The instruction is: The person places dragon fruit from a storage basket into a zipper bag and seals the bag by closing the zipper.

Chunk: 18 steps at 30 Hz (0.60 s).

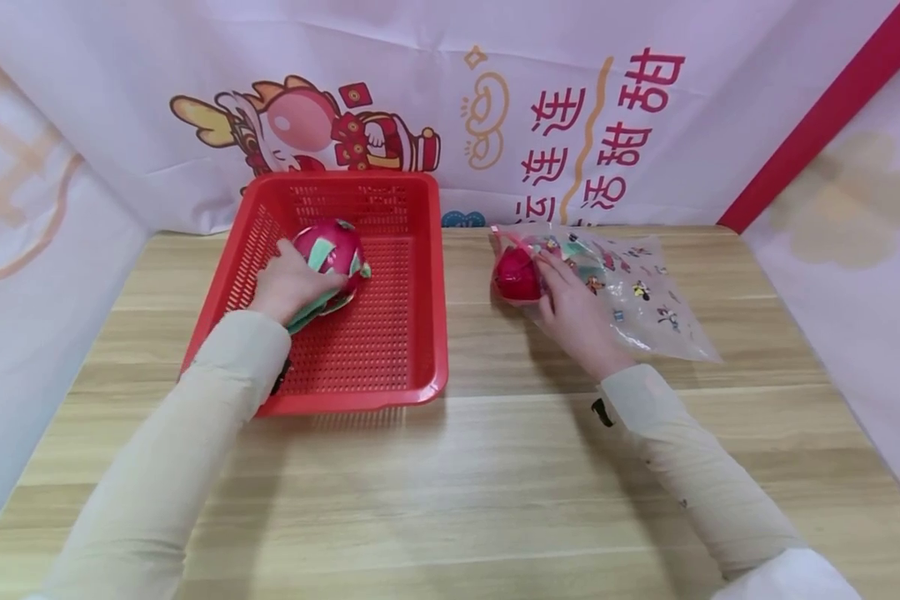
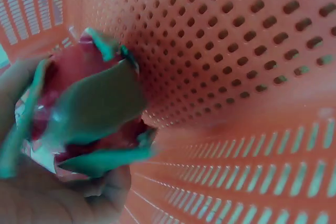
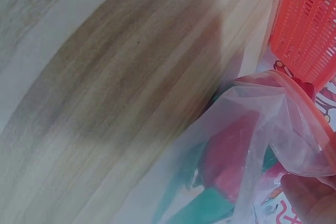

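Inside the red plastic basket [image 1: 375, 398], my left hand [image 1: 288, 283] grips a pink dragon fruit with green scales [image 1: 337, 246], probably a model. In the left wrist view, fingers curl round the dragon fruit [image 2: 79, 69] from the side and below. To the right of the basket, my right hand [image 1: 579, 312] holds the edge of a clear printed zip bag [image 1: 645, 292] near its red-trimmed opening. Another pink and green fruit [image 1: 517, 273] is within the bag; in the right wrist view it shows through the cloudy plastic [image 3: 223, 161]. Part of the right hand's grip is hidden.
The basket and bag lie on a wood-grain table [image 1: 450, 500]. Behind them hangs a white cloth [image 1: 465, 33] with a cartoon and red characters. A red strip [image 1: 817, 117] runs down the right corner.
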{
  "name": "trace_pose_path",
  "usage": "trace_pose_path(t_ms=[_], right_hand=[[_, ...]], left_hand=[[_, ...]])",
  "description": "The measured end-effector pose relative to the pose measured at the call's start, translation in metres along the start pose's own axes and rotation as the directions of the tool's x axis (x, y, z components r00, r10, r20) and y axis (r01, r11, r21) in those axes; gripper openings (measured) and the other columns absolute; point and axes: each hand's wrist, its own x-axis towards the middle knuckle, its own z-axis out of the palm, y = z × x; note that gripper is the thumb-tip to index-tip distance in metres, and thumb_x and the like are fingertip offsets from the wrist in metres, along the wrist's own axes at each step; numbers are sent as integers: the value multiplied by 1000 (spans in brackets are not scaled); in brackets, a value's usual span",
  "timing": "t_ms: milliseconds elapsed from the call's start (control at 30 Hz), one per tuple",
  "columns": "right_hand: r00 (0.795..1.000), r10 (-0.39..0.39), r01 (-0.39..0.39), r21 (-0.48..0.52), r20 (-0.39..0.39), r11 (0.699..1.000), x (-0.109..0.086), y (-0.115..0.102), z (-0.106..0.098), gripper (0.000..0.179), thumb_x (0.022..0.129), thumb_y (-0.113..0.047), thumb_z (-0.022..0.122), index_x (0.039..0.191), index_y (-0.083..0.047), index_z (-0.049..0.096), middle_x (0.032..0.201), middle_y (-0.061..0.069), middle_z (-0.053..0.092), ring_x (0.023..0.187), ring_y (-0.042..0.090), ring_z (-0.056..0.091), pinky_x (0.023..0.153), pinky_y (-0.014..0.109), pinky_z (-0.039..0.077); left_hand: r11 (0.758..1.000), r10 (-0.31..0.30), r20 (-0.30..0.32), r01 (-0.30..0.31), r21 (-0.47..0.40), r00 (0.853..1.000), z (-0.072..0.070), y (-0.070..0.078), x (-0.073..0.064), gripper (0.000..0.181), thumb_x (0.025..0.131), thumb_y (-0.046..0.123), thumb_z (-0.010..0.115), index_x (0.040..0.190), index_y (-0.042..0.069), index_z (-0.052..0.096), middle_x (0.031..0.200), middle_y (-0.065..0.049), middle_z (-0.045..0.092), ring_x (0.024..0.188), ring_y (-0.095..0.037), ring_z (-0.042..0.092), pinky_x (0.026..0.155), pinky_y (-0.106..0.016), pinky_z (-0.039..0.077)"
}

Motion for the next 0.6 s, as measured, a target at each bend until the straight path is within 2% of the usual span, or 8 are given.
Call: trace_pose_path(t_ms=[100, 233, 467, 600], right_hand=[[1000, -3, 3, -6, -1, 1000, 1, 1, 0, 55, 93, -11, 47, 147, -5, 34, 158, 7, 27, 145, 29, 27, 116, 46, 30], [1000, -11, 11, -3, -2, 1000, 2, 1, 0, 55, 94, -12, 46, 147, -5, 34, 158, 7, 27, 145, 29, 27, 116, 46, 30], [1000, -4, 4, -6, 12, 1000, 3, 1, -1, 54, 95, -12, 46, 147, -5, 34, 158, 7, 26, 146, 29, 26, 117, 45, 29], [1000, -11, 11, -6, 7, 1000, 2, 1, -1, 54, 95, -12, 46, 146, -4, 35, 158, 8, 27, 146, 29, 26, 117, 45, 29]], left_hand=[[1000, 25, -24, -25, -1, 999, 6, 5, 3, 107, 81, 44, 66, 149, 1, -5, 139, -35, 30, 124, -50, 38, 104, -63, 38], [999, 28, 9, -29, 18, 1000, 6, 8, 4, 113, 83, 42, 64, 149, 2, -18, 143, -40, 20, 127, -53, 33, 107, -64, 33], [997, 4, 60, -9, 71, 998, 3, 7, 3, 115, 82, 38, 66, 149, 5, -21, 140, -44, 12, 130, -61, 15, 101, -73, 32], [998, 20, 72, -24, 59, 997, 2, 5, 2, 114, 83, 37, 66, 149, 7, -22, 141, -43, 18, 129, -58, 21, 104, -69, 33]])
